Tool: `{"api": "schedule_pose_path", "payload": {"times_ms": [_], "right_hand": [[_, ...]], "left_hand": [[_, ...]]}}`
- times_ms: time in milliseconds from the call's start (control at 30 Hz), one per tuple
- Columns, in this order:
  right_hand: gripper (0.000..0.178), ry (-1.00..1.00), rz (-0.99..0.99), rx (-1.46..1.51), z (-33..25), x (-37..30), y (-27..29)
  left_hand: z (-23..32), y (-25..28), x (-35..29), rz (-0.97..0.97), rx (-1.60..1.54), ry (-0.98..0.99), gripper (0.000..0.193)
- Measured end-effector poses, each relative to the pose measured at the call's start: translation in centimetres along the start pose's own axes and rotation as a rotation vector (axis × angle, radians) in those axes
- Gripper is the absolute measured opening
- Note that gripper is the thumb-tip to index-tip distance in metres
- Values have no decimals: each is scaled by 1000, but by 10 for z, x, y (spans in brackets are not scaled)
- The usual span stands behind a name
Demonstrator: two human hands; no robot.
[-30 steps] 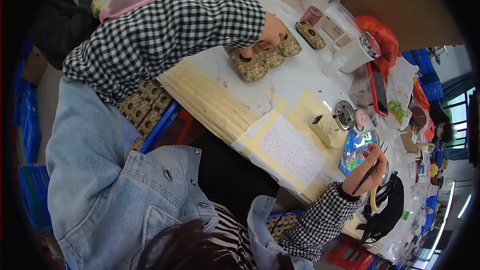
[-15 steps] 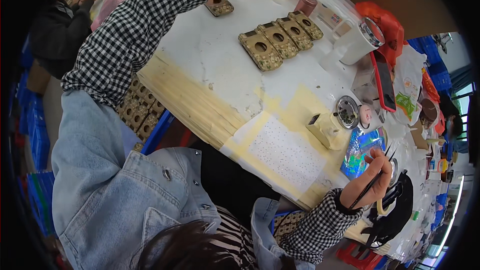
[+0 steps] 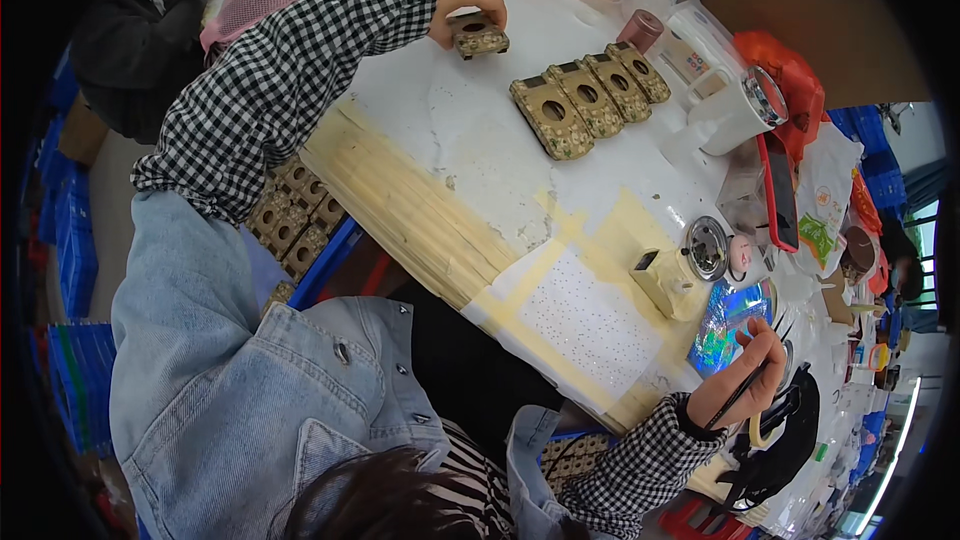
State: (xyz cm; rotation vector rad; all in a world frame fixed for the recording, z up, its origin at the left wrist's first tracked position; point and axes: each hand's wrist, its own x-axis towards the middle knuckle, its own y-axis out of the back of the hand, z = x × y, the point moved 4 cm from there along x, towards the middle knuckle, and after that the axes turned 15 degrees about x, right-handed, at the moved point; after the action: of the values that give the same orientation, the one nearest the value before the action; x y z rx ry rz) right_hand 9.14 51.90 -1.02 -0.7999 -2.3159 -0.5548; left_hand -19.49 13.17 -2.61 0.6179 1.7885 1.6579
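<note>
At the far side of the table my left hand is closed on a small camouflage-patterned casing with a round hole, one edge of it tilted up. Several matching casings lie side by side in a slanted row to its right. My right hand, low at the right, grips slim black tweezers with their points up and away from me. Left of that hand lies a white sheet covered in tiny dots, taped to the table. Beside it sit a shiny holographic packet and a yellowish block.
A round metal dish of small dark bits stands behind the block. Farther right are a white mug, a red-cased phone and a red bag. More casings fill a blue crate below the table edge. Another person's arm is at far left.
My left hand has lifted an edge of the casing off the table and tilted it. The view has shifted slightly; my right hand still holds the tweezers in nearly the same place.
</note>
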Motion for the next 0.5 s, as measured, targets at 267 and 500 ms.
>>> {"api": "schedule_pose_path", "payload": {"times_ms": [267, 500], "right_hand": [[17, 18, 15, 0, 1, 0, -2], [20, 22, 16, -16, -1, 0, -1]], "left_hand": [[54, 16, -28, 18, -261, -305, 65], [88, 23, -35, -88, -329, -377, 65]]}}
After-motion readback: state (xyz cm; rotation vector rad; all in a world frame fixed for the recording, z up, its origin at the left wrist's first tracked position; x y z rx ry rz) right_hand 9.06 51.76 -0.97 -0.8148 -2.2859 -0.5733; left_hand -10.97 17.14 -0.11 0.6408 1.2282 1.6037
